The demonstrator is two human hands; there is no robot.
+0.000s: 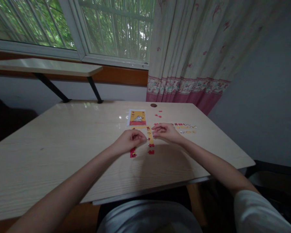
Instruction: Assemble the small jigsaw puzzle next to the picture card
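Note:
Jigsaw puzzle pieces lie on the desk in front of me, partly joined into a yellow and red border. Over its left side is my left hand, thumb and fingers drawn together; anything pinched there is too small to make out. My right hand hovers just past the border's right side, fingers loosely bent and thumb apart, with nothing visible in them. A red corner piece sits below my left hand, and a separate red piece lies at the lower right. My hands hide part of the border.
Behind the border lies a reference picture of a white animal on yellow and red. Loose pieces form rows to the right, with a few red pieces farther back. The desk carries a raised shelf near the window.

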